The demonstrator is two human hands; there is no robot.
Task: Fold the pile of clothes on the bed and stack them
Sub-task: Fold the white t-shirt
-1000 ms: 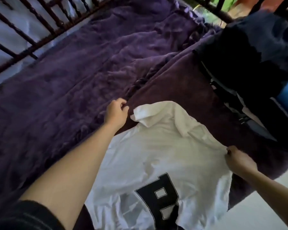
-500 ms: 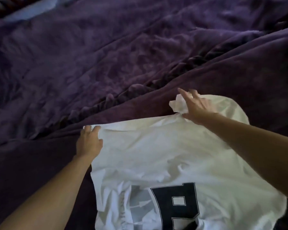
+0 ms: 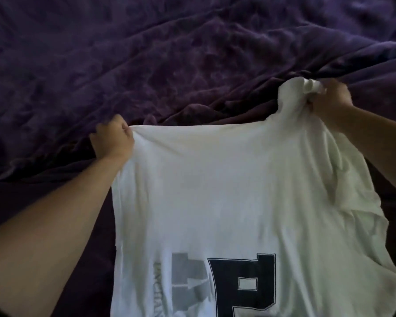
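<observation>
Purple blanket [image 3: 146,65], rumpled and plush, covers the bed across the whole far half of the view, with a ridge of folds running from the left middle up to the far right.

White T-shirt [image 3: 215,191] at near centre, over the blanket. Its far edge is stretched in a nearly straight line between the two hands; half a second ago that edge lay slack and crumpled on the bed. The cloth now spreads wider and smoother, and the right side hangs in loose folds.

Black block letter [image 3: 242,284] printed at the near edge of the shirt, cut off by the frame. Grey print [image 3: 188,277] shows through the cloth just left of it.

Left hand [image 3: 112,140] at the shirt's far-left corner, fingers clenched on the cloth. Earlier it only rested there.

Right hand [image 3: 329,99] at the far-right corner, fingers grasping a bunched wad of the shirt. It lay flat and spread on the cloth before, and has since shifted right.
</observation>
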